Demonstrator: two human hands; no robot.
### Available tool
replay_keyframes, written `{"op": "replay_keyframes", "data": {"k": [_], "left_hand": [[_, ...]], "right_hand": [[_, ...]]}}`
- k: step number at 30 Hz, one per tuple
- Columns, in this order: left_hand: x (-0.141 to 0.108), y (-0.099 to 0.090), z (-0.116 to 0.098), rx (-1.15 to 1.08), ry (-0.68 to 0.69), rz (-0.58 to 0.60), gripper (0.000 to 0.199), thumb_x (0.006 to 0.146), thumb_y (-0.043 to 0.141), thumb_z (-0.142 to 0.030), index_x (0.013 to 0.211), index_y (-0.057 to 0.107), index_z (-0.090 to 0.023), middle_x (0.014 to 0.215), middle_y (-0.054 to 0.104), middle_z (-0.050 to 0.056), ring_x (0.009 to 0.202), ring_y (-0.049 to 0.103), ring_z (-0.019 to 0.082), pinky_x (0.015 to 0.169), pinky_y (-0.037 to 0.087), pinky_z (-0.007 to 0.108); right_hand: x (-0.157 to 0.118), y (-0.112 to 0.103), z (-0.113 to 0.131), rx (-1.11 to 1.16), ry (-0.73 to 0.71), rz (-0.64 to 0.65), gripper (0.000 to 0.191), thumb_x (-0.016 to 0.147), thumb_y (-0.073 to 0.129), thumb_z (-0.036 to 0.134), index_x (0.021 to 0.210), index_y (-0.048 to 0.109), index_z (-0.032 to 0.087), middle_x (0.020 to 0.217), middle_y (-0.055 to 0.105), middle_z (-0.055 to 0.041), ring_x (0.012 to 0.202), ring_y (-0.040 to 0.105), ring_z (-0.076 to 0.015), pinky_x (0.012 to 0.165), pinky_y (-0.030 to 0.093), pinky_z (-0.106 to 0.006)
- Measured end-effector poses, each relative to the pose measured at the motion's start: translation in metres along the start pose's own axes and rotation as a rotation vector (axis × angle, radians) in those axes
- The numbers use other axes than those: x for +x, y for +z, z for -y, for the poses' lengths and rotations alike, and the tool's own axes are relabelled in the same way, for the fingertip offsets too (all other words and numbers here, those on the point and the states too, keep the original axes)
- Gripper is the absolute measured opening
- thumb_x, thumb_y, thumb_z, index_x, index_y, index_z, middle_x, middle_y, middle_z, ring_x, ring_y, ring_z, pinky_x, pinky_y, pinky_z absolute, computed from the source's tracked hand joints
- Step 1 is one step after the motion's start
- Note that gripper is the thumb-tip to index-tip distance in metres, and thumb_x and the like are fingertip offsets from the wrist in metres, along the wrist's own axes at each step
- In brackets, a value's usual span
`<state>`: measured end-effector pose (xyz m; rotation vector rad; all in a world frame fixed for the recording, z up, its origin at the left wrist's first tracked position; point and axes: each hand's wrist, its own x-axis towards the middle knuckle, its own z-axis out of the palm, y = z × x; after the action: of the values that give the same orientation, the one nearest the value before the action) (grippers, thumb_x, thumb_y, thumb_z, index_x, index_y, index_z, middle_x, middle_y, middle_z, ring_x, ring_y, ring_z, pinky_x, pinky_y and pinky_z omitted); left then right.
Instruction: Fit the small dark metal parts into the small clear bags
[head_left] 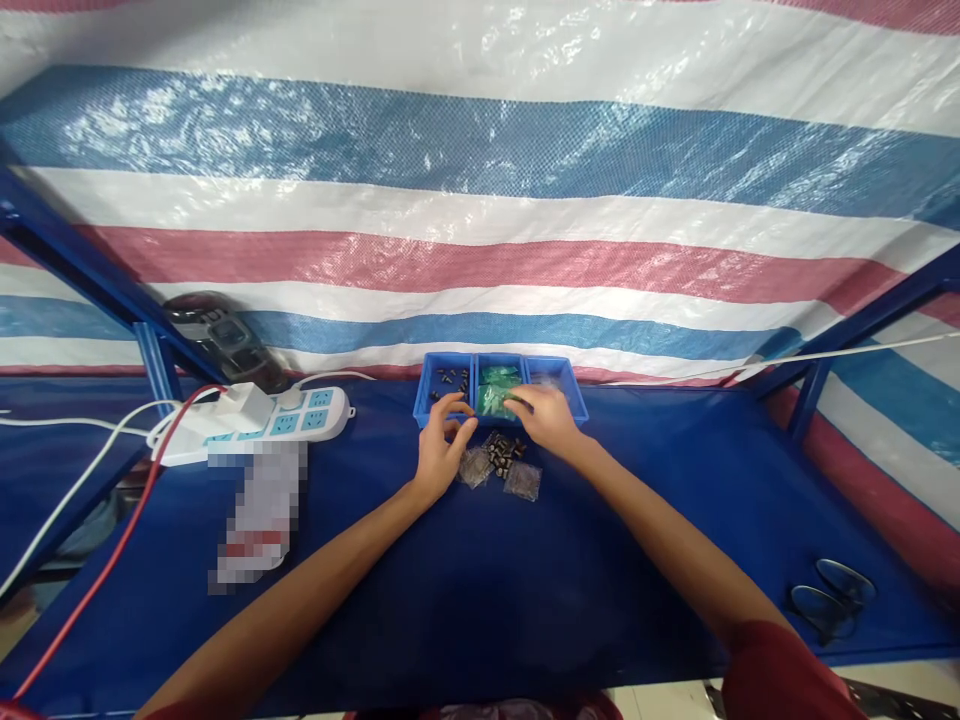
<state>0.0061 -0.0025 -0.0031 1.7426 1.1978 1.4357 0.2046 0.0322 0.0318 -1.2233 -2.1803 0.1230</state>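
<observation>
A blue three-compartment bin (444,421) stands at the back of the table. My right hand (551,418) reaches over its middle compartment, fingertips closed at the edge of a small green plastic packet (493,402). More green packets lie behind it. My left hand (444,447) is at the front of the left compartment, fingers curved and thumb apart, with nothing visible between them. That compartment holds several small dark screws (448,377). Between my hands lie a pile of small dark metal parts (501,453) and clear plastic bags (523,481). The right compartment holds clear bags, partly hidden by my right hand.
A white power strip (322,412) with plugs and cables lies at the left. Behind it sits a dark object in clear wrapping (229,335). A blurred-out packet (262,510) lies in front. Eyeglasses (832,600) rest at the right. Striped sheeting (480,270) hangs behind.
</observation>
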Motion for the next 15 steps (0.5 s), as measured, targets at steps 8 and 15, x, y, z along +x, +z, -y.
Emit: {"op": "replay_keyframes", "data": {"k": [8, 15], "left_hand": [[-0.002, -0.001, 0.000, 0.076, 0.039, -0.002, 0.022, 0.088, 0.052, -0.031, 0.107, 0.054, -0.020, 0.091, 0.063, 0.002, 0.051, 0.052, 0.006, 0.051, 0.043, 0.019], [-0.002, 0.000, 0.001, 0.110, 0.020, 0.011, 0.016, 0.088, 0.051, -0.028, 0.099, 0.059, -0.020, 0.084, 0.066, 0.002, 0.059, 0.060, 0.010, 0.055, 0.046, 0.020]], "right_hand": [[0.033, -0.009, -0.013, -0.334, -0.200, 0.212, 0.021, 0.093, 0.045, 0.018, 0.085, 0.064, 0.014, 0.091, 0.063, -0.0083, 0.092, 0.052, -0.0200, 0.078, 0.038, -0.027], [0.041, -0.019, -0.001, -0.265, -0.210, 0.442, 0.019, 0.089, 0.050, 0.017, 0.077, 0.065, 0.016, 0.084, 0.064, -0.0056, 0.086, 0.055, -0.0179, 0.075, 0.038, -0.026]]}}
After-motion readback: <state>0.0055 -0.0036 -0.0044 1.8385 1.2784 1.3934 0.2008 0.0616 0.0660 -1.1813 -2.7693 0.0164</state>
